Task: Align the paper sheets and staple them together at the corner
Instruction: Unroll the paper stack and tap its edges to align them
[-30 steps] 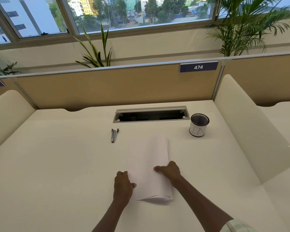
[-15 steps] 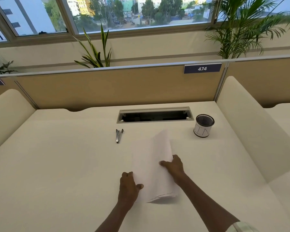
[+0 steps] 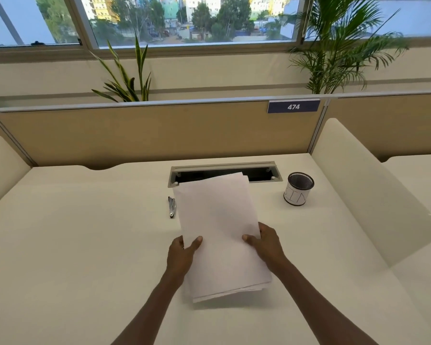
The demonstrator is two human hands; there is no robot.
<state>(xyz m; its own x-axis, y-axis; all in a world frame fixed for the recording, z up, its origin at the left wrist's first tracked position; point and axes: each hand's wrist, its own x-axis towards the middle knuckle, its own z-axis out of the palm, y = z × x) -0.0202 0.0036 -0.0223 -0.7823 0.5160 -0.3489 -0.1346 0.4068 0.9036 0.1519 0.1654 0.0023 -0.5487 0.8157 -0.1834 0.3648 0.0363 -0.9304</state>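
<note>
A stack of white paper sheets [image 3: 219, 227] is held tilted up off the cream desk [image 3: 72, 245], its lower edge near the desk and slightly fanned. My left hand [image 3: 182, 252] grips the stack's left edge with the thumb on top. My right hand [image 3: 265, 241] grips its right edge the same way. A small metal stapler [image 3: 172, 206] lies on the desk just left of the sheets, apart from both hands.
A black mesh cup [image 3: 298, 188] with a white label stands at the back right. A cable slot [image 3: 264, 171] is set into the desk behind the sheets. Cream side dividers [image 3: 363, 185] and a tan back panel [image 3: 135, 133] bound the desk.
Both hands have lifted the sheets from lying curled on the desk to a raised, tilted hold. The stack's far edge now covers part of the cable slot.
</note>
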